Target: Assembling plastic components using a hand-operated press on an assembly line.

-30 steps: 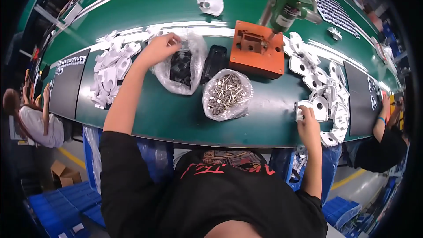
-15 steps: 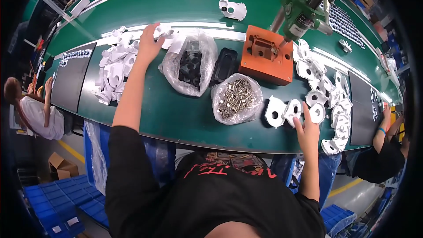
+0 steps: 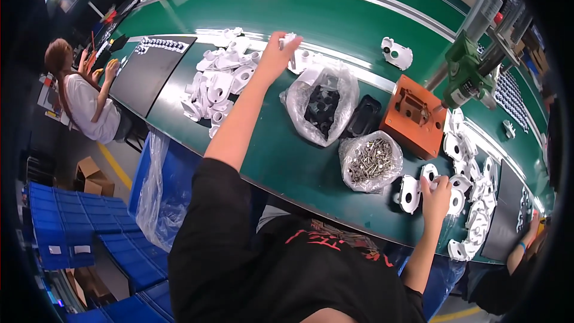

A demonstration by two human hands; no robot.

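1. Bench (image 3: pixel 287 173): green; bare surface lies along the near edge between the left forearm and the right hand.
2. Press (image 3: pixel 463 75): stands just beyond the orange block (image 3: pixel 414 136).
3. Left pile (image 3: pixel 224 78) and right pile (image 3: pixel 476 233): white parts; the right pile comes close to the near edge.
4. Parts bag (image 3: pixel 298 106) and screw bag (image 3: pixel 366 186): near each other, narrowing the central room.
5. Left hand (image 3: pixel 275 58): closed on a white part (image 3: pixel 289 38), beyond the parts bag's left side.
6. Right hand (image 3: pixel 437 196): fingers at a second part (image 3: pixel 430 168), between screw bag and right pile; grip cannot be told.
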